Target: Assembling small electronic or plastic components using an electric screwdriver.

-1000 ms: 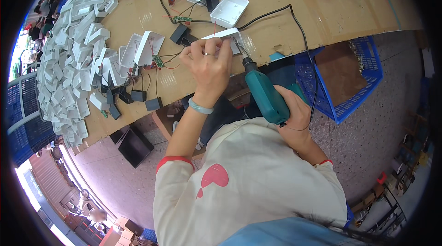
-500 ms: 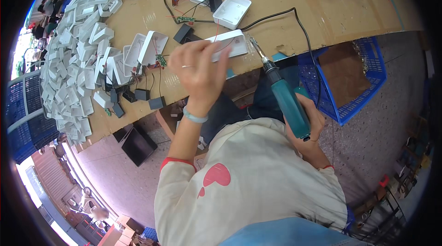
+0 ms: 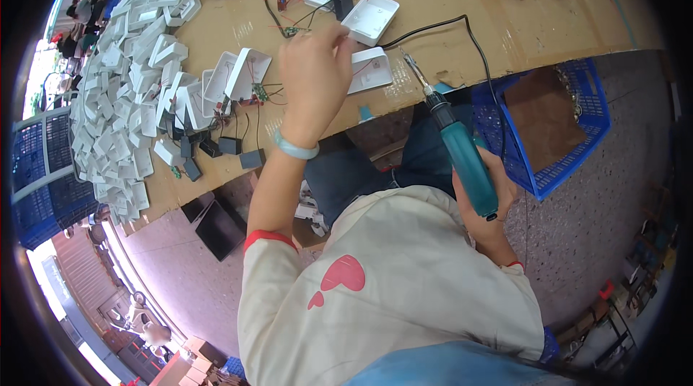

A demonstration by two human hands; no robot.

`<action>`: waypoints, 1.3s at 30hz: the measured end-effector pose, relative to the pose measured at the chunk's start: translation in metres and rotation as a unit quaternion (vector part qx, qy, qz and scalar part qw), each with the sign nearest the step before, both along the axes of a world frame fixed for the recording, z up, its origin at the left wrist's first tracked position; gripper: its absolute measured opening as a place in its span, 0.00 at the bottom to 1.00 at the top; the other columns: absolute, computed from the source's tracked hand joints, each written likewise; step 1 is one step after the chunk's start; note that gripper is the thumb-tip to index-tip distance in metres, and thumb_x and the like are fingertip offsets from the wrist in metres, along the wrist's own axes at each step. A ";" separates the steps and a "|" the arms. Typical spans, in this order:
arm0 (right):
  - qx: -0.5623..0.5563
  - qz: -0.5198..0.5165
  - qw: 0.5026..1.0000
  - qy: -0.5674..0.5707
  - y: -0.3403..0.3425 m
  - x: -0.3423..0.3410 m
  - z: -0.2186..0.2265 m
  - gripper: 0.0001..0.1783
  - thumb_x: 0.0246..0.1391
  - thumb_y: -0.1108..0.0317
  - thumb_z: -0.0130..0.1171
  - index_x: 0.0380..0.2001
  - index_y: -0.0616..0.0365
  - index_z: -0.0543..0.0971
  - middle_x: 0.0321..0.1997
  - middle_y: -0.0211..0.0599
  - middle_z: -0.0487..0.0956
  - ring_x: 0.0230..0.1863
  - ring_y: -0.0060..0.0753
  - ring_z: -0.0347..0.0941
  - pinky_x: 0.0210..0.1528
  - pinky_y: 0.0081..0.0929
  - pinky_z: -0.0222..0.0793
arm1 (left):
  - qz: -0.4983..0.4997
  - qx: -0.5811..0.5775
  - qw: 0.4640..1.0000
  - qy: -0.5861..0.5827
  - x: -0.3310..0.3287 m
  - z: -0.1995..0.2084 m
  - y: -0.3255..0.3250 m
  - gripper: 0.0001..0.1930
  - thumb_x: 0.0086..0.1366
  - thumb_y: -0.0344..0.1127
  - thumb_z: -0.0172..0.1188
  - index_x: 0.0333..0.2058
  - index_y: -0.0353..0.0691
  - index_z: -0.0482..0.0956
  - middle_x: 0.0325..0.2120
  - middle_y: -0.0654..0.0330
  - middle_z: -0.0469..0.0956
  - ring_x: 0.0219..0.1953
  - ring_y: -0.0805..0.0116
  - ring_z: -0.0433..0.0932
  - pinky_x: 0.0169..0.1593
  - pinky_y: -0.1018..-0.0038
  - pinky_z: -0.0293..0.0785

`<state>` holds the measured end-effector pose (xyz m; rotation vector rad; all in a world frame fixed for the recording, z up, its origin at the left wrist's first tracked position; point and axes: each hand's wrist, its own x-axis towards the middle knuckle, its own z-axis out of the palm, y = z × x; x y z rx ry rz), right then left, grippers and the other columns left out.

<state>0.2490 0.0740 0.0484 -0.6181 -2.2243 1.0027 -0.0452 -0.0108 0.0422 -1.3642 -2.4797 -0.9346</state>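
Note:
My left hand (image 3: 317,72) is raised over the table's near edge, thumb and fingers curled together. Its fingertips are at the lower left rim of a white plastic case shell (image 3: 374,18); whether they pinch a wire or touch the rim cannot be made out. Partly behind that hand lies another open white shell (image 3: 374,68) with a thin red wire inside. My right hand (image 3: 494,182) is wrapped round the handle of a teal soldering gun (image 3: 468,162). Its slim metal tip points up and left, right of the nearer shell.
A large heap of white shells (image 3: 119,108) covers the table's left side. Small circuit boards (image 3: 260,92) and black blocks (image 3: 229,145) with wires lie nearby. A black cord (image 3: 480,54) crosses the table. To the right stands a blue basket (image 3: 595,111) with brown cardboard inside.
My left hand has moved up and slightly right, from the nearer shell to the farther one, its fingers curling closer together. The soldering gun has shifted slightly right, still held.

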 end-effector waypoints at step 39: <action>-0.038 0.071 0.996 -0.040 -0.012 -0.008 -0.018 0.29 0.45 0.78 0.67 0.55 0.63 0.78 0.41 0.48 0.83 0.40 0.48 0.83 0.44 0.33 0.76 | -0.001 -0.009 0.976 0.216 0.049 -0.037 -0.017 0.07 0.54 0.30 0.66 0.34 0.41 0.82 0.48 0.62 0.78 0.55 0.54 0.72 0.58 0.53 0.63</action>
